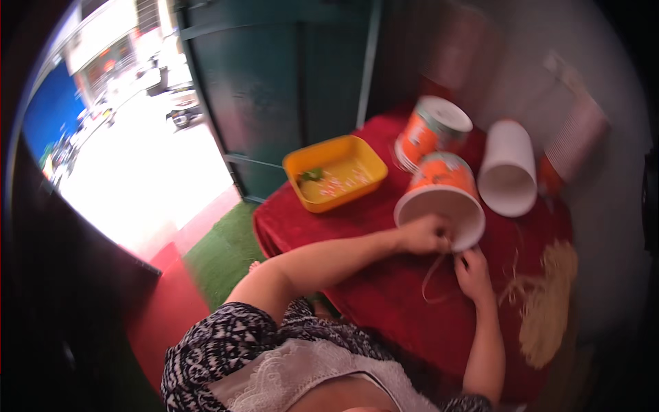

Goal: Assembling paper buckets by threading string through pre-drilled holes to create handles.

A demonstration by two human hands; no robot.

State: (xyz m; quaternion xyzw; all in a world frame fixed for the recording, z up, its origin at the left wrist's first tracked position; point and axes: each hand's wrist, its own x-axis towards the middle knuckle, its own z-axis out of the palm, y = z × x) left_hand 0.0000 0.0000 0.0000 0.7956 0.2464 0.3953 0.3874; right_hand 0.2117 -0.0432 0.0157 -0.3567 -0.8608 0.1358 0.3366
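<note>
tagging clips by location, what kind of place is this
Probably a small craft table just inside an open doorway onto a sunlit street. A red cloth covers the table, with orange-and-white buckets, a yellow tray and a bundle of straw-coloured fibre; a green door stands beside it.

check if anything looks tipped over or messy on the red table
Three paper cups lie on their sides: the one at the hands, another orange one and a white one. A loose bundle of tan strips sprawls toward the table's right edge.
</note>
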